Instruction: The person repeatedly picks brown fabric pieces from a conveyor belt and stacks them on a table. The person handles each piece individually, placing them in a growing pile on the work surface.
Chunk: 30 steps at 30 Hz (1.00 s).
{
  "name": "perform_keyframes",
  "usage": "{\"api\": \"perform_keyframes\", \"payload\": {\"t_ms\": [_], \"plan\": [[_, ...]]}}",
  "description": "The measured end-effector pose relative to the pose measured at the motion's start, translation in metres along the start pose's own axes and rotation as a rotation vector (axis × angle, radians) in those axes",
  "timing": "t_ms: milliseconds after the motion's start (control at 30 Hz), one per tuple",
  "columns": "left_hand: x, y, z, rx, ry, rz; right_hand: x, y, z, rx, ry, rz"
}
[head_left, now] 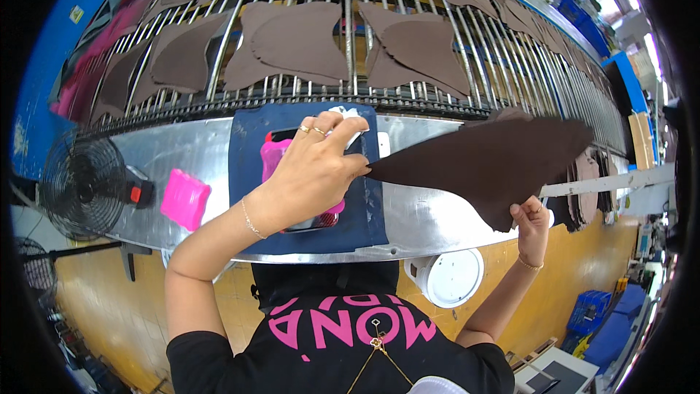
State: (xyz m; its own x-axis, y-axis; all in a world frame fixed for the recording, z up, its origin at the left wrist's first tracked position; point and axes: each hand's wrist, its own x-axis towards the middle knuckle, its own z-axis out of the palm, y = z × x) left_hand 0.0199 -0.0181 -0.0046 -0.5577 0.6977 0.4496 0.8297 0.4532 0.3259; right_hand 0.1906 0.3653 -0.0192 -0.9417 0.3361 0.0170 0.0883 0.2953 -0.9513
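A dark brown, leather-like cut piece stretches between my two hands above the metal table. My left hand is over the dark blue mat, pinching the piece's pointed left tip. At its raised fingers is a white crumpled bit; whether they hold it I cannot tell. Under that hand lie a pink object and a red-and-black item, both partly hidden. My right hand grips the lower edge of the brown piece near its right end, thumb on top.
Beyond the table, a rack of metal rods carries several brown pieces. On the left are a pink block and a black fan. More brown pieces hang at right by a pale bar. A white bucket stands below.
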Motion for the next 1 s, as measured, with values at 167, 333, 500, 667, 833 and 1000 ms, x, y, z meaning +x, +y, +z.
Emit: {"api": "perform_keyframes", "payload": {"t_ms": [167,333,500,667,833,1000], "plan": [[0.015,-0.021,-0.034,-0.037,0.158,-0.215,0.04,-0.008,0.009,0.372,0.225,0.118],[-0.03,-0.077,-0.053,0.069,0.301,-0.483,0.143,0.025,-0.009,0.643,0.29,0.069],[-0.129,-0.134,-0.065,0.407,0.313,-0.761,0.274,0.075,-0.006,0.895,0.302,0.095],[-0.234,-0.172,-0.052,0.554,0.234,-1.001,0.354,0.128,0.0,0.961,0.447,0.167],[-0.256,-0.157,-0.045,0.479,0.239,-1.156,0.382,0.16,0.009,0.942,0.571,0.296],[-0.241,-0.159,-0.035,0.413,0.244,-1.129,0.379,0.171,-0.015,0.671,0.684,0.357]]}}
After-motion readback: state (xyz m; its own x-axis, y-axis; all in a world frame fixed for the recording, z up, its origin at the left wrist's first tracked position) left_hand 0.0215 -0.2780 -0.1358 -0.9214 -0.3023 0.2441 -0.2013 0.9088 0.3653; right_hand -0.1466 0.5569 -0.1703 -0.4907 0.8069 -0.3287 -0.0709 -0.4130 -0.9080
